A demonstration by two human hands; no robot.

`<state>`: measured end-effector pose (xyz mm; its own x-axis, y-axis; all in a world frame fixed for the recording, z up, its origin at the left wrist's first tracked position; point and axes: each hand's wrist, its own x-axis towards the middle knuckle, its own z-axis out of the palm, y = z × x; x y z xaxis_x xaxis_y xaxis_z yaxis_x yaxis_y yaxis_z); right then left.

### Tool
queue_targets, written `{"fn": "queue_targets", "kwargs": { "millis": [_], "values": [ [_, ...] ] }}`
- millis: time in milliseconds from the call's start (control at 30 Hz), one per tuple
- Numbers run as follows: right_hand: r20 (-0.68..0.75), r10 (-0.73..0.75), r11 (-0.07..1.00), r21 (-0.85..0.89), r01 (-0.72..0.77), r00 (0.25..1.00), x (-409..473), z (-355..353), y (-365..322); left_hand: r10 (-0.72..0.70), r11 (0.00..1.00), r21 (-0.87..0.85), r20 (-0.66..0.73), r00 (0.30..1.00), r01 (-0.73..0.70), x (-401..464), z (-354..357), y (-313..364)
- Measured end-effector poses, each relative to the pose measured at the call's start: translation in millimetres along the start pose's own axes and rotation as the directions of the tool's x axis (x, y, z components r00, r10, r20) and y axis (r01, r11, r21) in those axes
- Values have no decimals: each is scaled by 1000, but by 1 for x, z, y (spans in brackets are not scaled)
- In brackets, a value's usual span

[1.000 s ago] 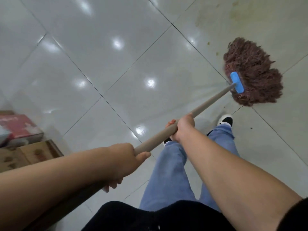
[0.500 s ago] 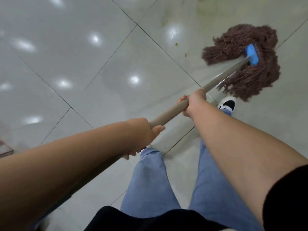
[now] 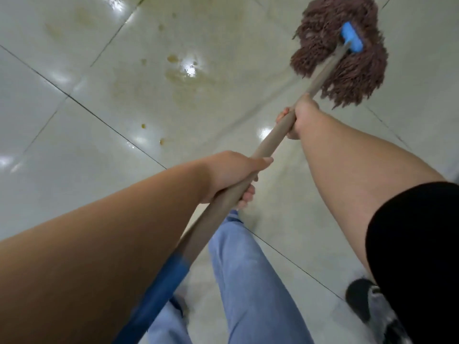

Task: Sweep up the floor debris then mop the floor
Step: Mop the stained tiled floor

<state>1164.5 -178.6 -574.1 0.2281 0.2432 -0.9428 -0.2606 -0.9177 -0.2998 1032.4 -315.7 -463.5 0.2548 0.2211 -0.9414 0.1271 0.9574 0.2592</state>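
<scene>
Nearest, left hand [image 3: 231, 175] wrapped around the mop handle [image 3: 263, 147], fingers curled under it. Farther up the handle toward 1 o'clock, right hand [image 3: 299, 117] gripping just short of the mop head [image 3: 340, 50], so nearer to it. Handle running from 7 to 1 o'clock. Brown stains [image 3: 183, 75] on the floor [image 3: 74, 145] at 9 o'clock of the head; next stroke probably leftward.

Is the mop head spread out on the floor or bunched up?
Spread: the mop head has brown strands fanned around its blue clamp on the tiles.
</scene>
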Motion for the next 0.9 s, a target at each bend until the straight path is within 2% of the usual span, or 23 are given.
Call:
{"fn": "queue_targets", "kwargs": {
  "millis": [167,300,400,500,600,733,900],
  "values": [
    [17,35,996,78,-36,999,-2,-13,11,-162,986,-31,12,987,163,-4,20,-5],
    [66,60,996,61,-64,996,-26,-17,46,-133,989,45,-106,985,138,-29,27,-39],
    [112,81,995,53,-88,990,-59,-12,90,-129,982,102,-230,965,156,-65,21,-80],
    [201,131,989,38,-141,971,-103,-10,152,-193,963,124,-303,933,239,-112,14,-138],
    [237,191,980,14,-200,953,-142,-19,219,-264,947,92,-317,911,307,-159,18,-203],
    [225,265,963,-109,-246,938,-186,-40,297,-349,928,17,-314,883,373,-211,41,-275],
    [186,312,940,-206,-273,932,-201,-64,325,-384,919,-42,-328,863,393,-224,74,-305]
  ]
}}
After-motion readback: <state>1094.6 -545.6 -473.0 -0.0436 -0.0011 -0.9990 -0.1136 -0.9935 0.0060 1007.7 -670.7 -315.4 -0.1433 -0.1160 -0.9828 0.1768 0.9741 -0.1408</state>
